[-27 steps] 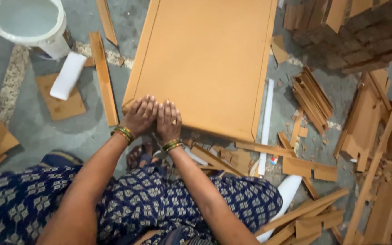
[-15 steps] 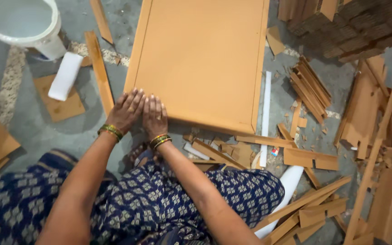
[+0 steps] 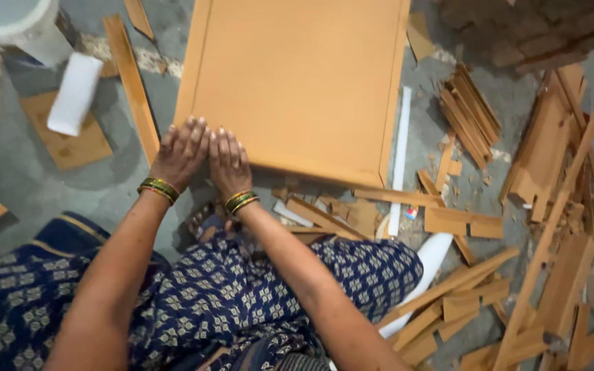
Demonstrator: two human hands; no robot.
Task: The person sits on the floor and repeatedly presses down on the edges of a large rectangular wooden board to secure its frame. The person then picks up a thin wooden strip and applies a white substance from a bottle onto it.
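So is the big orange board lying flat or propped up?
Flat: the board lies on the floor, both hands pressing its near corner.

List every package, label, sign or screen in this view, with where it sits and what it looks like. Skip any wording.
Small sticker or scrap: on the floor just right of the orange panel's near corner, by the white strip; tiny, white with red and blue, too small to tell more.
No packages, signs or screens show.

Single head-worn view, looking steeply down, close over both hands and lap, floor beyond
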